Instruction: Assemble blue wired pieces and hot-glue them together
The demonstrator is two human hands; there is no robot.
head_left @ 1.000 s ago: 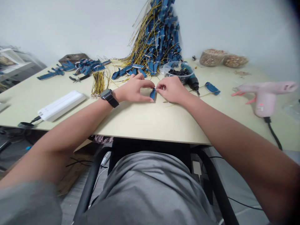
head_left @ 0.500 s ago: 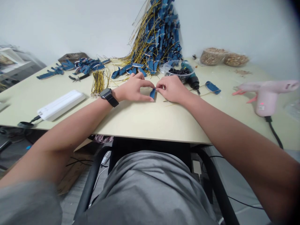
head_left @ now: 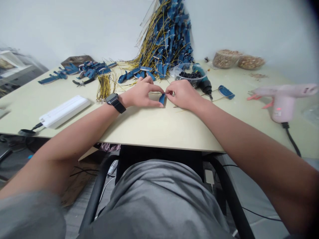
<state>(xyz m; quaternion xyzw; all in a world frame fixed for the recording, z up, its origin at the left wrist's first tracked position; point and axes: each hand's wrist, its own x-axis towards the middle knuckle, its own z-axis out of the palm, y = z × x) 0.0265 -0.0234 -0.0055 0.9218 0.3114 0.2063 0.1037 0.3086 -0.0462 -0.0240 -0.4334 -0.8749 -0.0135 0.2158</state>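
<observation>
My left hand (head_left: 142, 93), with a dark watch on its wrist, grips a small blue piece (head_left: 162, 98) between thumb and forefinger, just above the tabletop. At the top of that piece, the fingertips of my right hand (head_left: 181, 94) are pinched together. What they pinch is too small to make out. A thin yellow wire (head_left: 154, 93) runs by the left fingers. Beyond my hands stands a clear tub (head_left: 190, 73) of small black parts. A tall heap of blue pieces with yellow wires (head_left: 166, 43) rises behind it.
A pink glue gun (head_left: 282, 99) stands at the right, its cord over the table edge. A drill (head_left: 205, 85) lies beside the tub, near a curved blue piece (head_left: 226, 92). Left are a white power strip (head_left: 65, 111), pliers (head_left: 83, 82) and a yellow wire bundle (head_left: 103, 88).
Hardly anything differs. Both hands stay in place at the small blue piece, with only a very slight shift at the fingertips.
</observation>
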